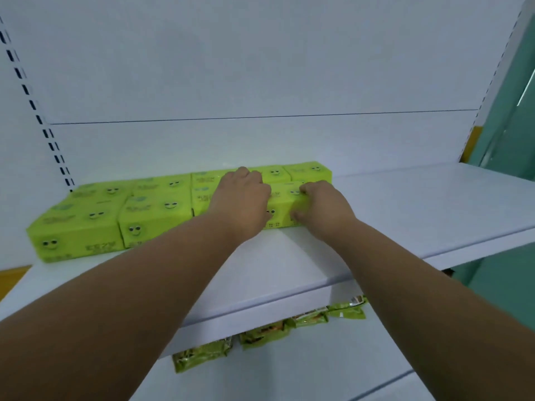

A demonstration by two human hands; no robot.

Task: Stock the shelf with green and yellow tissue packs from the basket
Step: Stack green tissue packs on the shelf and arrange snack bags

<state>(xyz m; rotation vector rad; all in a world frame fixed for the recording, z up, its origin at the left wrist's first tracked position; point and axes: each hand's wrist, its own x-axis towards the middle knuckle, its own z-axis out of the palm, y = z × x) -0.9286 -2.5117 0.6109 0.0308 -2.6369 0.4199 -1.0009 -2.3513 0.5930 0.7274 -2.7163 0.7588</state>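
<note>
Several green and yellow tissue packs (150,209) with smiley faces lie in rows at the back left of the white shelf (419,204). Both my hands hold the rightmost front pack (285,208). My left hand (241,199) lies over its left end, fingers curled on top. My right hand (321,206) grips its right end, fingers over the top edge and thumb on the front face. The pack sits on the shelf against its neighbours. No basket is in view.
The shelf's right half is bare white board up to the back panel (260,68). On the lower shelf, several green snack packets (263,335) poke out beneath the front edge. A teal wall (509,134) stands at the right.
</note>
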